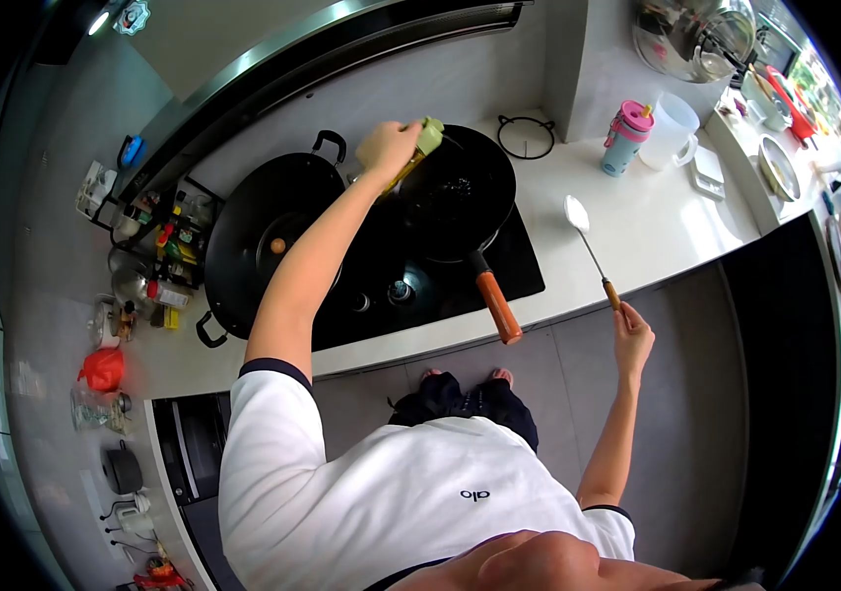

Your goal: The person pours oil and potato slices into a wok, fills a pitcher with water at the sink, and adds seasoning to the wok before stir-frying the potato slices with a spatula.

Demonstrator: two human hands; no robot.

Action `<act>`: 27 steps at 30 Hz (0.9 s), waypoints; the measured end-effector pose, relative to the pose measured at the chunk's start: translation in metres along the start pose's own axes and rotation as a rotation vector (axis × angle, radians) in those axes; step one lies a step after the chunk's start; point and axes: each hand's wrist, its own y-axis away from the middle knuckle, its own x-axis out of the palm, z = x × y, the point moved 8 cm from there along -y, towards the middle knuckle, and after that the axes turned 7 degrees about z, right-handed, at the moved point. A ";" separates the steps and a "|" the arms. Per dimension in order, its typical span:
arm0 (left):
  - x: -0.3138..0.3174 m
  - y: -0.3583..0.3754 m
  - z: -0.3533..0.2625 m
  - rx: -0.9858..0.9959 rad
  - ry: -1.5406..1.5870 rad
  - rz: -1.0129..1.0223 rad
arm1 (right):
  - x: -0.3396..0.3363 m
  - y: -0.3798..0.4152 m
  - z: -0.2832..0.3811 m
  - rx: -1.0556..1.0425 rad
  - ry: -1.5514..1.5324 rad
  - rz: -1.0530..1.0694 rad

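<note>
Left hand (388, 150): closed around a green and yellowish item (428, 138), apparently a container, held at the far edge of the black frying pan (445, 212). The raised arm passes over the stove (410, 305), a reach that brings the grip to the pan's rim. Contents cannot be confirmed.

Right hand (634, 340): fingers closed on the wooden end of a long-handled spoon (595, 252) — an end grip, which keeps the hand well back from its bowl. The bowl points away from the body, above or at the counter (672, 229); contact cannot be told.

Ahead and left of the right grip, the pan's orange handle (498, 307) projects over the counter edge, within easy reach. Beside the left forearm sits a wok (243, 231) — a small round brown object (277, 245) lies inside.
</note>
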 end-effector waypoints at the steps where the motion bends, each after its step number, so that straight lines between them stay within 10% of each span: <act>1: -0.009 -0.001 0.010 -0.006 0.040 -0.068 | 0.004 0.000 0.000 -0.033 0.041 -0.009; 8: -0.037 0.021 0.093 0.013 1.269 -0.093 | 0.063 -0.005 -0.020 -0.195 0.304 -0.051; 24: -0.273 0.131 0.156 0.217 1.592 -0.375 | 0.173 -0.035 -0.035 -0.165 0.639 0.069; 27: -0.355 0.122 0.176 0.353 1.533 -0.518 | 0.176 -0.061 0.044 -0.348 0.361 -0.090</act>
